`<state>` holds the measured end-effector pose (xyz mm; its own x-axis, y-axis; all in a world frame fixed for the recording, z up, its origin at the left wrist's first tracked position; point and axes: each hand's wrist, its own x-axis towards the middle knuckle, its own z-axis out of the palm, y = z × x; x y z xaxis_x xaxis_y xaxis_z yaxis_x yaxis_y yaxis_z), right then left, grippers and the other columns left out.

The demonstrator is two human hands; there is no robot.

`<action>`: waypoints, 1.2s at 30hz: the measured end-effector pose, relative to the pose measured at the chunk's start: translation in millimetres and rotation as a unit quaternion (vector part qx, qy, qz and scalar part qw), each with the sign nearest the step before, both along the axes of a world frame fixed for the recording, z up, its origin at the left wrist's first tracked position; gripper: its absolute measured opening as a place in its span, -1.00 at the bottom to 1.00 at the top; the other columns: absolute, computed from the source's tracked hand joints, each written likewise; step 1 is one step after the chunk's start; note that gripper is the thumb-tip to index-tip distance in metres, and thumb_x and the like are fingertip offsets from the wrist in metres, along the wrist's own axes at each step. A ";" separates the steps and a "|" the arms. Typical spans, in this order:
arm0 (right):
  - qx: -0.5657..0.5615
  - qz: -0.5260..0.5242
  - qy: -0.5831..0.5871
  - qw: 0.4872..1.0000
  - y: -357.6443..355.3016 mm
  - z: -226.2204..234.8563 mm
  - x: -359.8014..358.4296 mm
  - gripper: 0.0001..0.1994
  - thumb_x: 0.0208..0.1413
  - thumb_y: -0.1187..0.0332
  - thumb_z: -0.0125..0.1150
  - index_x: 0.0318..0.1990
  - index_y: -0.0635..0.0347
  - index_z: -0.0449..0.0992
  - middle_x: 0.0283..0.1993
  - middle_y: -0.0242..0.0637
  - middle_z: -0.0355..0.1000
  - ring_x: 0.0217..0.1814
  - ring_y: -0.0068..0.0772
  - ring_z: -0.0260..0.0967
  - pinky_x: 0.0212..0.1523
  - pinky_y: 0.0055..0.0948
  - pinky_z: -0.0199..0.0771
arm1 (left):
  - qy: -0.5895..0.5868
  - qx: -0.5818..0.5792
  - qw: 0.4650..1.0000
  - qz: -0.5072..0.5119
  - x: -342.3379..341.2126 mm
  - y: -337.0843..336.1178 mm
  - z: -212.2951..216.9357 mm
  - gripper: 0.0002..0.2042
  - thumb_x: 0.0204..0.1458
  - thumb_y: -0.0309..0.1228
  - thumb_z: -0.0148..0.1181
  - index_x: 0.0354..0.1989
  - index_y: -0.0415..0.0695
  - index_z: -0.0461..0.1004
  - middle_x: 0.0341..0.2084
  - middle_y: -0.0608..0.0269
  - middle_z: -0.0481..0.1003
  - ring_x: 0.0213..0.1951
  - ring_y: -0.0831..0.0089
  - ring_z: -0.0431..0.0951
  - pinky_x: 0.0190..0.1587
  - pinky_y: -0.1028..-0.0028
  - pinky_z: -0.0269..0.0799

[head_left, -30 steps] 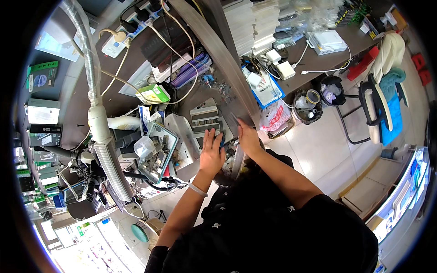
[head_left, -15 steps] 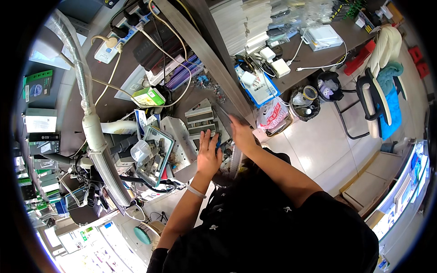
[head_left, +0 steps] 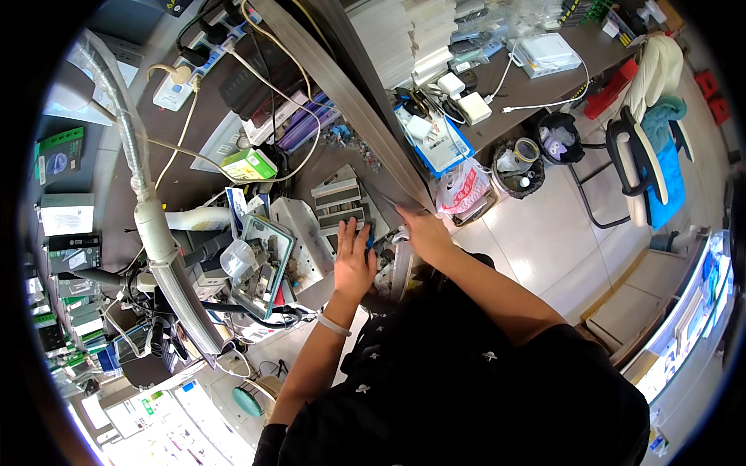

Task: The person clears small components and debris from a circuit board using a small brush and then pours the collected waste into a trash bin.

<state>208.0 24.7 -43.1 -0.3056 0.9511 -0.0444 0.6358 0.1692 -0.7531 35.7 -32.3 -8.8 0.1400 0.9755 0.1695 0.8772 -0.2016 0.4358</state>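
Note:
My left hand [head_left: 353,262] lies flat with its fingers spread on the cluttered bench, just in front of a small grey drawer cabinet [head_left: 336,203]. A white band [head_left: 332,325] circles its wrist. My right hand [head_left: 420,233] is close beside it, fingertips curled at the lower end of a long grey slanted panel [head_left: 365,109]. Something small and blue shows between the two hands. What lies under the palms is hidden.
Left of my hands stand a teal-framed tray of parts [head_left: 264,264] and a pale lamp arm [head_left: 167,256]. A green box [head_left: 250,165] and cables lie further back. To the right are a blue tray [head_left: 439,140], a plastic bag [head_left: 465,190], a bin [head_left: 517,167] and a chair [head_left: 645,155].
Both hands stay nearly where they were at the bench edge. The view has drifted slightly, so the bench sits a little lower in the picture.

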 end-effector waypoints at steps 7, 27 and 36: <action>0.012 -0.040 0.079 0.996 -8.9 1.1 -1.1 -0.63 -0.03 0.49 -0.10 0.01 0.06 0.32 -0.34 0.07 0.38 -0.38 0.12 0.34 -0.35 -0.08 0.34 | 0.000 -0.005 1.000 0.009 1.6 -1.5 -0.4 -0.55 -0.19 -0.56 0.08 -0.02 -0.21 0.27 0.08 -0.11 0.14 0.15 -0.14 0.06 0.12 0.16 0.13; 0.088 -0.074 0.098 0.988 18.3 -26.5 -40.1 -0.66 0.00 0.46 -0.03 0.00 0.06 0.32 -0.49 0.05 0.39 -0.44 0.09 0.36 -0.44 -0.14 0.37 | 0.018 -0.008 1.000 0.013 2.0 -1.3 3.3 -0.55 -0.21 -0.56 0.09 -0.03 -0.19 0.29 0.09 -0.08 0.15 0.15 -0.11 0.08 0.11 0.19 0.16; 0.045 -0.104 0.059 0.992 35.6 -36.6 -60.5 -0.67 0.01 0.46 -0.05 0.00 0.14 0.31 -0.35 0.08 0.39 -0.33 0.10 0.36 -0.33 -0.08 0.34 | 0.019 0.003 1.000 0.012 1.1 0.6 2.9 -0.56 -0.20 -0.55 0.09 -0.03 -0.18 0.29 0.09 -0.08 0.15 0.15 -0.12 0.08 0.09 0.18 0.18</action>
